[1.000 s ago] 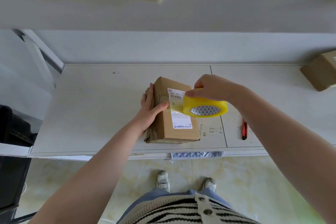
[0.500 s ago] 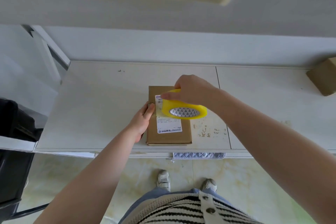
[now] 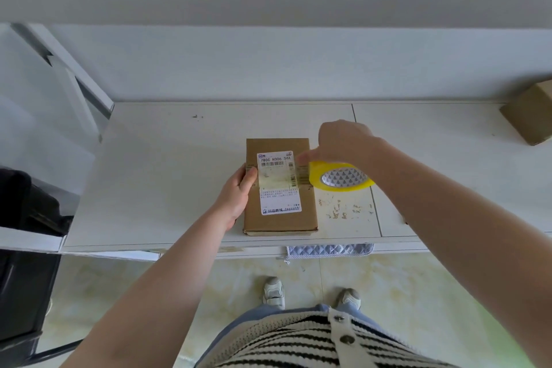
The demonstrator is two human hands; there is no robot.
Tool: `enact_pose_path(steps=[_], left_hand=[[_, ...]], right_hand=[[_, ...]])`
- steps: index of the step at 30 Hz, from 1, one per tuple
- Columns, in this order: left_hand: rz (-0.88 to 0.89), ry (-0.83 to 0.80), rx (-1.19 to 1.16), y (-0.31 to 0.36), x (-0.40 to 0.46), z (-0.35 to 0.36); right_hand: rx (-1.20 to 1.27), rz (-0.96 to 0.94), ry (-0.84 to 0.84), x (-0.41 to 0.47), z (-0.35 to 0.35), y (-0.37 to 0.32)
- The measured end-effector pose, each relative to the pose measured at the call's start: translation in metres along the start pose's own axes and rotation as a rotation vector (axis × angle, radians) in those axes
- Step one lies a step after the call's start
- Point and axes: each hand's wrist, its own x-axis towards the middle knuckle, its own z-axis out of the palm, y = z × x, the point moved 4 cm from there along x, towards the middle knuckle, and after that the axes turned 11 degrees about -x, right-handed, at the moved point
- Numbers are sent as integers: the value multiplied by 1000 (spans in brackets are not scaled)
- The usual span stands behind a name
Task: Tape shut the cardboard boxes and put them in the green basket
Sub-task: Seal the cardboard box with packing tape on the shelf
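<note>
A brown cardboard box [image 3: 280,219] with a white shipping label lies flat near the front edge of the white table [image 3: 155,176]. My left hand [image 3: 239,191] holds the box's left side, its thumb pressing a strip of clear tape down on the top. My right hand [image 3: 343,143] grips a yellow tape roll [image 3: 342,178] just past the box's right edge. The tape stretches across the label from thumb to roll. The green basket is not in view.
A second cardboard box [image 3: 530,112] sits at the table's far right, against the wall. Dark furniture [image 3: 27,251] stands left of the table. A quilted cloth [image 3: 330,249] hangs below the table's front edge.
The box has been turned square to the table edge. My right hand has pulled the roll rightward across the box top, laying tape over the label, while the left thumb holds the tape end.
</note>
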Motion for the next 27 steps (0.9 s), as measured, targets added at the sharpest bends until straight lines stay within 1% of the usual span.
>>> enact_pose_path(steps=[9,14,15,16,17,18,19,20,21,22,25,27], left_hand=[[28,-11,47,1,0,1],[16,-51,146,6,-2,1],[15,-59,215,9,-3,2],[24,-40,343,13,-2,2],[53,13,527,18,-1,2],[117,87,731,25,-1,6],[223,150,888,34,-1,14],[334,178,973,42,-1,25],[406,173,1021,48,-1,38],[433,153,1075,49,1,49],[399,131,1280,36,8,61],[393,145,1327,32,10,59]], right_hand=[[18,60,-139,10,35,7],[195,93,-200,16,65,11],[218,95,-207,17,67,12],[229,94,-211,19,68,12],[234,90,-214,20,69,12],[236,86,-218,21,70,12],[237,85,-220,22,70,12],[235,85,-221,22,71,13],[231,84,-220,22,72,13],[229,83,-219,22,72,13],[226,82,-207,21,75,12],[233,88,-184,21,75,11]])
